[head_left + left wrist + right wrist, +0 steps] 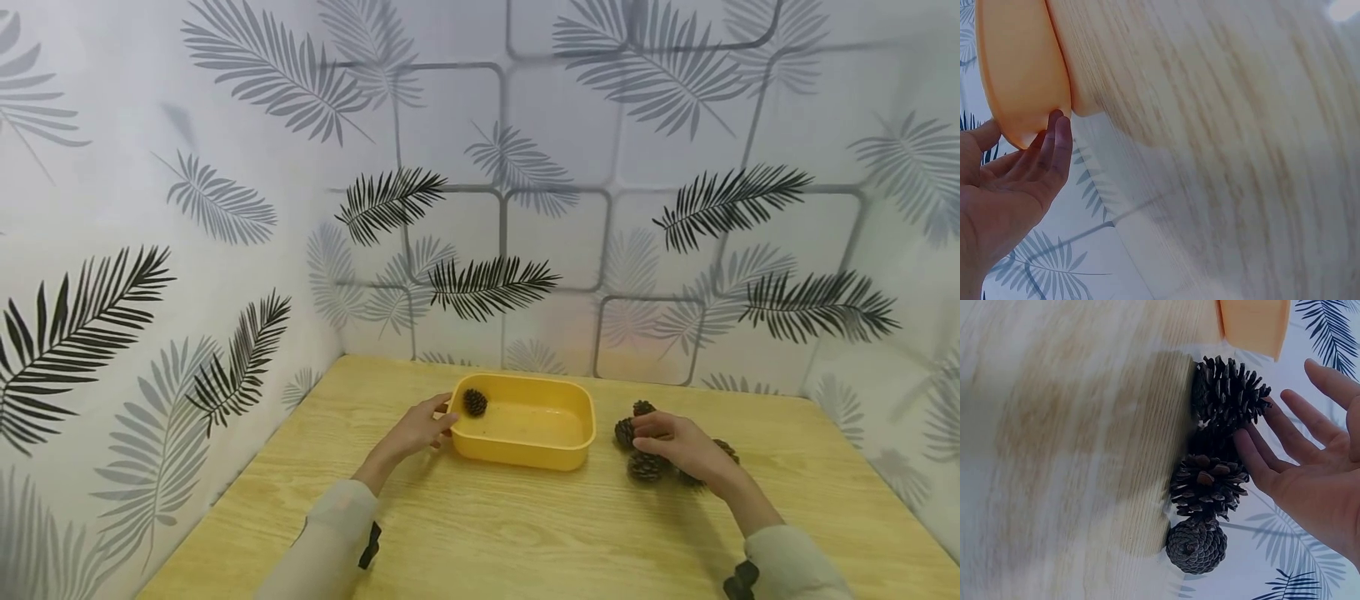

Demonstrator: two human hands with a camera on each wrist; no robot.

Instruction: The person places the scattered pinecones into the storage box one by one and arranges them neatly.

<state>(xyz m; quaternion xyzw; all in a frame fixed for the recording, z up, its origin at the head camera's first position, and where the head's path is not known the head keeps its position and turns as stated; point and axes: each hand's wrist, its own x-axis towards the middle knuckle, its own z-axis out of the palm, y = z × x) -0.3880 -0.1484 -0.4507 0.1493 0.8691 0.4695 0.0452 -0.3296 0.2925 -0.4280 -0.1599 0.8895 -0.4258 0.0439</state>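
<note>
A yellow plastic basin (517, 454) stands on the table with one pine cone (475, 402) inside, at its left end. My left hand (420, 427) grips that end; in the left wrist view the thumb and fingers (1060, 147) lie on opposite sides of it. To the right of the basin is a cluster of several brown pine cones (643, 467). Over this cluster is my right hand (678, 446). In the right wrist view its fingers are spread, with fingertips beside a pine cone (1232, 390) and no cone enclosed. The hand partly hides the cluster in the head view.
The light wood-grain table (480, 533) meets a wall (480, 125) with leaf and line patterns at its back edge. A similar patterned wall (150, 333) runs along the left. Dark straps show at both sleeves.
</note>
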